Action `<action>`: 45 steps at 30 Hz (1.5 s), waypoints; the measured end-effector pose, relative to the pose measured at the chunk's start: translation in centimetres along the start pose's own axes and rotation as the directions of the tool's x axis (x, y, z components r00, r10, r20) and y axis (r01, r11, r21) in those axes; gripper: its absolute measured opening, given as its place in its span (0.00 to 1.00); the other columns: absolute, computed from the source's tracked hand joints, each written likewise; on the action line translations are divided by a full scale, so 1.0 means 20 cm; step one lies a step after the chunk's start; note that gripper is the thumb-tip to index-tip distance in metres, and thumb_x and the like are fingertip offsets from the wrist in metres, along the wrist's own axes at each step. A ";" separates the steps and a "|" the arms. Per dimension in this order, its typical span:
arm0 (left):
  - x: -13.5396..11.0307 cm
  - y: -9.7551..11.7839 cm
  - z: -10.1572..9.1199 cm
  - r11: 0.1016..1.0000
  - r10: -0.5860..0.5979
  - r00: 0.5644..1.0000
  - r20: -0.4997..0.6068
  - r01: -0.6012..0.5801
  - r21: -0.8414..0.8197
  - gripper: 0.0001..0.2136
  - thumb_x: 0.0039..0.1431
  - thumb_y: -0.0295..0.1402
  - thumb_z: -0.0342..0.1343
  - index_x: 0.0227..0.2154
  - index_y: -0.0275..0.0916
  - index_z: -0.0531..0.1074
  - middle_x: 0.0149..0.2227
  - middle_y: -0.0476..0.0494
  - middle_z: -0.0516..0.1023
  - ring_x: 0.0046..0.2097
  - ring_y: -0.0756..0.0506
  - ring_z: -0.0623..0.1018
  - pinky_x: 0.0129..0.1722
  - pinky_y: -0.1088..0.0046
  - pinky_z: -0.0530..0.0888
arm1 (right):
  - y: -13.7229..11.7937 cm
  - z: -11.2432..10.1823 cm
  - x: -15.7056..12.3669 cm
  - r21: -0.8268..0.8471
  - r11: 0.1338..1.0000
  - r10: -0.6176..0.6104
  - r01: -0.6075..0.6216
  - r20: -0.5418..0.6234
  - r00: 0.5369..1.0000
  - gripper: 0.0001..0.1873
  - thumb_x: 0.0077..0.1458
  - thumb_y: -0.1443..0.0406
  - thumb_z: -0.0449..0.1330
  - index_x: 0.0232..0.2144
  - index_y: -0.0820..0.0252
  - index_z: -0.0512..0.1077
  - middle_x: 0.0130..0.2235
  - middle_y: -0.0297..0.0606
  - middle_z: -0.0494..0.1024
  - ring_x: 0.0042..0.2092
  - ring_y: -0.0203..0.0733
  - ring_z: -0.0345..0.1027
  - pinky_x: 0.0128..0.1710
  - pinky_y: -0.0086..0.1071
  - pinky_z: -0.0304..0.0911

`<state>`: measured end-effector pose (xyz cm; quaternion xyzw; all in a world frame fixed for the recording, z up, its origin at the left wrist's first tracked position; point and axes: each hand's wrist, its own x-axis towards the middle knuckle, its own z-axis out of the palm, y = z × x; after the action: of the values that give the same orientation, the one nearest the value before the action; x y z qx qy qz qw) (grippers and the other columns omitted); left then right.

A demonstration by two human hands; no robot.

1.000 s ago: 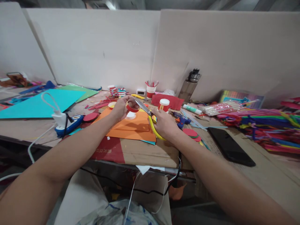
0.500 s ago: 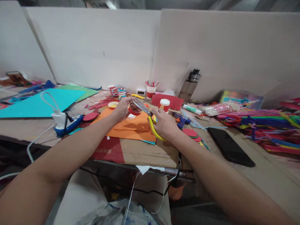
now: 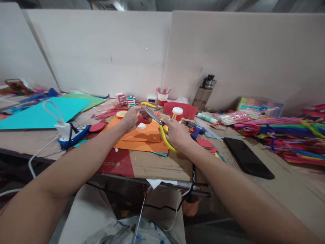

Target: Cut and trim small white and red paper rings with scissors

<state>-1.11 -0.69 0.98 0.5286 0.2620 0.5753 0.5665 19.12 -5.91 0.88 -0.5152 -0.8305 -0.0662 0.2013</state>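
My left hand [image 3: 133,118] is closed on a red paper ring [image 3: 144,120], held above the orange sheets. My right hand [image 3: 175,132] grips scissors [image 3: 154,116] by their yellow handles, fingers wrapped round them. The scissor blades lie across the upper edge of the ring; whether they cut into it I cannot tell. Below the hands are orange paper sheets [image 3: 149,145] with a small white disc [image 3: 141,126] on them. Beyond my right hand stands a red cup with a white lid [image 3: 177,114].
A blue power strip [image 3: 74,137] with a white plug and cable sits left, near a turquoise sheet [image 3: 50,113]. At right lie a black phone [image 3: 247,157], a blue glue gun [image 3: 196,131] and bundled pipe cleaners [image 3: 291,139]. A bottle [image 3: 204,91] leans against the white board.
The view has shifted very slightly. Both hands, the red ring and the scissors stay in nearly the same place.
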 end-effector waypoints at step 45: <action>0.02 0.00 -0.03 0.996 0.076 0.996 -0.051 -0.074 0.052 0.16 0.44 0.35 0.70 0.30 0.35 0.69 0.23 0.51 0.74 0.24 0.52 0.77 0.28 0.78 0.73 | 0.01 0.00 0.01 0.040 0.999 0.026 -0.027 0.019 0.999 0.18 0.61 0.60 0.53 0.51 0.58 0.71 0.47 0.47 0.76 0.44 0.50 0.70 0.39 0.37 0.62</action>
<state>-1.62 -0.19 0.84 0.5367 0.2713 0.6032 0.5239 19.09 -5.61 0.93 -0.5227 -0.8266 -0.0421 0.2045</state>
